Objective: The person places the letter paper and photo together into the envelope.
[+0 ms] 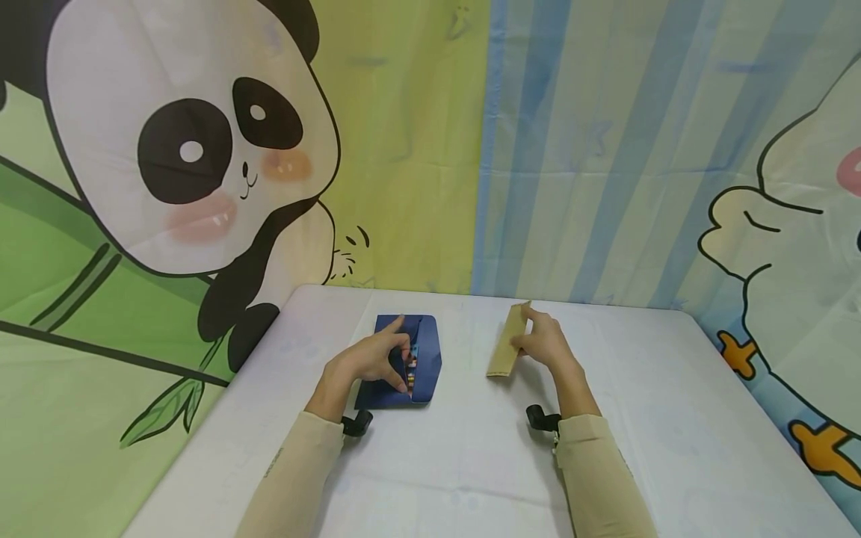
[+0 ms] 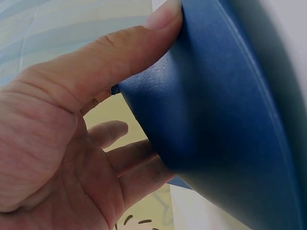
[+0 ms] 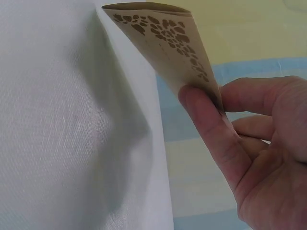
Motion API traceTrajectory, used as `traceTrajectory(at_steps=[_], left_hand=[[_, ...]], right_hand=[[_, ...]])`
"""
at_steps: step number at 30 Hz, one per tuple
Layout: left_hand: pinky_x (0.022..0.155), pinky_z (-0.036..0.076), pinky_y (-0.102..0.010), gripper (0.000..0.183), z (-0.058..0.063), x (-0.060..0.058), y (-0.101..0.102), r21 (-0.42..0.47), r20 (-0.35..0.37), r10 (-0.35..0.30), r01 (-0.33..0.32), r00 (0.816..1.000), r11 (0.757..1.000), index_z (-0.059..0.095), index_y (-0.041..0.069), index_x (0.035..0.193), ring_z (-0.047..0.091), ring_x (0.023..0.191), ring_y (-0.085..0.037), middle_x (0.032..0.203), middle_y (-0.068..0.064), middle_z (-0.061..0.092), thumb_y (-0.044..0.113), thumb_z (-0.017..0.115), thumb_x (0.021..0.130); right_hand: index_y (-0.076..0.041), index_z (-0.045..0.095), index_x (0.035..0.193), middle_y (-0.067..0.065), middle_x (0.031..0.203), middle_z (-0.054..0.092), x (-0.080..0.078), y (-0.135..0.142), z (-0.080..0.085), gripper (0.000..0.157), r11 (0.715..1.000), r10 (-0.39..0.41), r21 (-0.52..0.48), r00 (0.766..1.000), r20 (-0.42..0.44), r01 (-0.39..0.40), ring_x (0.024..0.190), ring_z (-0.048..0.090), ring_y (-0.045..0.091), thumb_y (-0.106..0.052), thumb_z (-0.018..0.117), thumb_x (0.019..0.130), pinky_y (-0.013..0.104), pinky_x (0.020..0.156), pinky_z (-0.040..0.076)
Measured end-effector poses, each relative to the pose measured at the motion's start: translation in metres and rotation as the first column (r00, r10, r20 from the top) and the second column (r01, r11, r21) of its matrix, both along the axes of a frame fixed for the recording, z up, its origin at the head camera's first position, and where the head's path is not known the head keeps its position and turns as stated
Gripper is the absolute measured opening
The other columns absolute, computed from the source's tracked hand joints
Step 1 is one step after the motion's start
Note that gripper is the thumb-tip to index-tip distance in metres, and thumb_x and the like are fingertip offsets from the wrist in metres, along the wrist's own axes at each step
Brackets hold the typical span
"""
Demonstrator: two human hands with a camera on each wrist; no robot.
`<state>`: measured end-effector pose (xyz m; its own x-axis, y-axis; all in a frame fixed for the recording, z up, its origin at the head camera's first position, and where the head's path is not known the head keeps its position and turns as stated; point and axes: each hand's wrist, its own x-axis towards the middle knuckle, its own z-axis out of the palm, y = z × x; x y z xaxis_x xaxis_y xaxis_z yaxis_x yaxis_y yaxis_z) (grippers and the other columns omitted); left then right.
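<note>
A dark blue flat case, like an envelope [image 1: 427, 366], lies at the middle left of the table, with small multicoloured things [image 1: 412, 373] showing in its opening. My left hand [image 1: 368, 359] grips its edge. In the left wrist view the thumb lies on the near face of the blue case [image 2: 216, 115] and the fingertips go behind it. Over the table to the right, my right hand [image 1: 548, 345] pinches a narrow tan cardboard sleeve [image 1: 506, 347], held tilted. The right wrist view shows brown pebble-like spots on the sleeve [image 3: 168, 52] and its slightly gaping end.
The white-covered table [image 1: 464, 463] runs back to a printed cloth backdrop [image 1: 410, 149] with a panda at left. Another cartoon figure [image 1: 800, 299] is at right. A black wrist device [image 1: 356, 424] sits at each sleeve cuff.
</note>
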<state>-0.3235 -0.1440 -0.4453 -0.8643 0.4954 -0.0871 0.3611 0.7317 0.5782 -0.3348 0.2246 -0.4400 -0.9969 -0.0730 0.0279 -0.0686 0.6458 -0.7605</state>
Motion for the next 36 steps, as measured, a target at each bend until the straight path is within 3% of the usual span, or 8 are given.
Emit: traceTrajectory(at_steps=[5, 9, 12, 17, 22, 26, 29, 36], left_hand=[[0.105, 0.047, -0.052, 0.051, 0.0, 0.001, 0.0, -0.017, -0.006, 0.008, -0.008, 1.0, 1.0, 0.061, 0.022, 0.092, 0.034, 0.153, -0.042, 0.177, -0.006, 0.001, 0.023, 0.102, 0.063], [0.093, 0.05, -0.044, 0.053, 0.001, 0.001, 0.001, -0.036, -0.014, 0.013, -0.013, 1.0, 0.999, 0.062, 0.019, 0.096, 0.05, 0.137, -0.036, 0.177, -0.005, -0.001, 0.024, 0.102, 0.062], [0.088, 0.049, -0.041, 0.053, 0.001, 0.001, 0.001, -0.04, -0.015, 0.015, -0.016, 1.0, 0.999, 0.062, 0.018, 0.097, 0.053, 0.128, -0.033, 0.177, -0.004, -0.001, 0.024, 0.102, 0.062], [0.089, 0.049, -0.041, 0.052, 0.002, 0.001, 0.001, -0.036, -0.015, 0.014, -0.015, 1.0, 0.999, 0.06, 0.022, 0.093, 0.051, 0.133, -0.033, 0.177, -0.004, 0.0, 0.024, 0.102, 0.062], [0.092, 0.049, -0.044, 0.05, 0.002, 0.001, 0.0, -0.03, -0.007, 0.008, -0.008, 1.0, 1.0, 0.06, 0.023, 0.092, 0.046, 0.142, -0.037, 0.177, -0.006, 0.001, 0.025, 0.101, 0.064], [0.102, 0.048, -0.05, 0.05, 0.002, 0.001, 0.0, -0.025, -0.003, 0.008, -0.008, 1.0, 1.0, 0.059, 0.023, 0.091, 0.032, 0.154, -0.043, 0.177, -0.009, 0.004, 0.023, 0.101, 0.064], [0.106, 0.046, -0.054, 0.05, 0.002, 0.001, 0.0, -0.024, -0.006, 0.009, -0.009, 1.0, 1.0, 0.06, 0.023, 0.092, 0.027, 0.156, -0.044, 0.177, -0.01, 0.005, 0.022, 0.101, 0.064], [0.104, 0.047, -0.052, 0.051, 0.0, 0.001, 0.001, -0.027, -0.008, 0.007, -0.007, 1.0, 1.0, 0.061, 0.02, 0.093, 0.033, 0.153, -0.043, 0.177, -0.011, 0.004, 0.023, 0.101, 0.063]], right_hand=[[0.002, 0.028, 0.161, 0.036, 0.138, 0.06, 0.0, -0.002, 0.001, 0.087, 1.0, 0.006, 0.002, 1.0, 0.016, -0.006, 0.077, 0.078, 0.03, -0.007, 0.077, 0.089, 0.033, 0.072, 0.059], [-0.004, 0.023, 0.164, 0.028, 0.162, 0.039, 0.0, -0.004, 0.0, 0.093, 0.997, 0.046, -0.059, 0.998, 0.034, -0.044, 0.082, 0.078, 0.023, -0.009, 0.079, 0.09, 0.039, 0.087, 0.059], [-0.009, 0.02, 0.166, 0.021, 0.171, 0.024, 0.0, -0.008, 0.0, 0.096, 0.99, 0.081, -0.12, 0.995, 0.05, -0.074, 0.086, 0.079, 0.023, -0.008, 0.08, 0.09, 0.04, 0.091, 0.059], [-0.013, 0.019, 0.167, 0.016, 0.174, 0.018, 0.0, -0.016, -0.001, 0.099, 0.977, 0.111, -0.19, 0.992, 0.058, -0.098, 0.084, 0.079, 0.027, -0.005, 0.081, 0.089, 0.036, 0.084, 0.061], [-0.016, 0.017, 0.167, 0.012, 0.175, 0.015, 0.001, -0.021, 0.001, 0.103, 0.968, 0.139, -0.218, 0.989, 0.044, -0.126, 0.084, 0.079, 0.025, -0.004, 0.081, 0.088, 0.046, 0.098, 0.056], [-0.017, 0.018, 0.167, 0.012, 0.174, 0.017, 0.003, -0.023, 0.003, 0.102, 0.965, 0.143, -0.228, 0.989, 0.032, -0.132, 0.084, 0.079, 0.025, -0.003, 0.081, 0.088, 0.052, 0.105, 0.051], [-0.018, 0.02, 0.167, 0.012, 0.174, 0.018, 0.004, -0.025, 0.004, 0.101, 0.963, 0.147, -0.231, 0.989, 0.029, -0.136, 0.084, 0.079, 0.025, -0.004, 0.081, 0.088, 0.052, 0.103, 0.052], [-0.019, 0.021, 0.167, 0.017, 0.171, 0.025, 0.007, -0.029, 0.007, 0.101, 0.958, 0.15, -0.252, 0.988, 0.047, -0.133, 0.081, 0.079, 0.026, -0.003, 0.081, 0.087, 0.039, 0.084, 0.061]])
